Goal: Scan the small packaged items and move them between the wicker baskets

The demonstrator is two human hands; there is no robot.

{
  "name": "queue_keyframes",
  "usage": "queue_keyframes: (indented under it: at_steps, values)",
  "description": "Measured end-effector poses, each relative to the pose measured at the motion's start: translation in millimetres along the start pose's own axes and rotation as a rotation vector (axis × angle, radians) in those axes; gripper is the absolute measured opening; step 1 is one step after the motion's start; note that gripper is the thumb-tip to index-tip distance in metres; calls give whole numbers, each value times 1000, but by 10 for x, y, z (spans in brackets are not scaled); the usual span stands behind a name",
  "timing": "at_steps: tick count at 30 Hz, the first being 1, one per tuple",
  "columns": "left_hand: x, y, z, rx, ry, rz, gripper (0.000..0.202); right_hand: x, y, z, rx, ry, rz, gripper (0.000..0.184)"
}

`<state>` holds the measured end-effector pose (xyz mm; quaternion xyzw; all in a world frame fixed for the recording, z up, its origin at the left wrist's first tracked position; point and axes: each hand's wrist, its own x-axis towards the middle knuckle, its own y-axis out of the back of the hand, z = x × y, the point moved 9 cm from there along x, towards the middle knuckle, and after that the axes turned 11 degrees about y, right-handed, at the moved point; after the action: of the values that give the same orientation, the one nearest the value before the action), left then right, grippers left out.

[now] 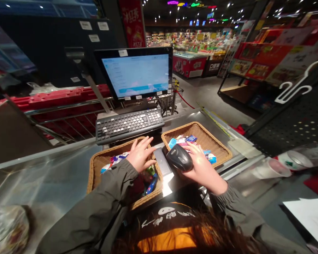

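**Scanner [178,157] in hand, goods sitting in two baskets, progress hard to call**

Ok, so put the clock's centre on the grey slab [162,161] lying between the baskets, with 12 pointing away from the person. The left basket [91,173] is at about 8, with a jumble of small packs in it, including a blue tube [151,184]. The right basket [218,146] is at about 2, also with packs inside, like that little blue box [191,138], plus some bare wicker. Both are on the metal surface [69,169].

The scanner's at 3, right by the near rim of the right basket. The right hand [200,164] has its fingers clamped on it. The left hand [141,155] is at 9, fingers spread apart and nothing in them that I can see, over the inner rim of the left basket. Can't tell if it's touching.

How far along? The scanner's picked up, that's done. Neither hand has a pack in it, and both baskets have stuff, so I'd guess it's partway. Which packs are dealt with and which are left, no clue: the screen [137,74] at 11 is lit but too blurry to read.
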<state>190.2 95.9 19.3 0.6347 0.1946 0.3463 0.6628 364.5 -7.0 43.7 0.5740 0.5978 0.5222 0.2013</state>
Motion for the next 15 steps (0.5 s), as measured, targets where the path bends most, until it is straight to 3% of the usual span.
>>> queue_keyframes:
  at_steps: [8,12,15]
  values:
    - [1028,-694,1250,-101,-210,-199,55,-611,654,913,-130,-281,224,51]
    - [1375,-1163,1820,-44,-306,-265,55,-835,892,1170,-197,-357,310,49]
    - [1593,-1564,2080,-18,-297,-291,61,-930,994,1273,-223,-378,350,46]
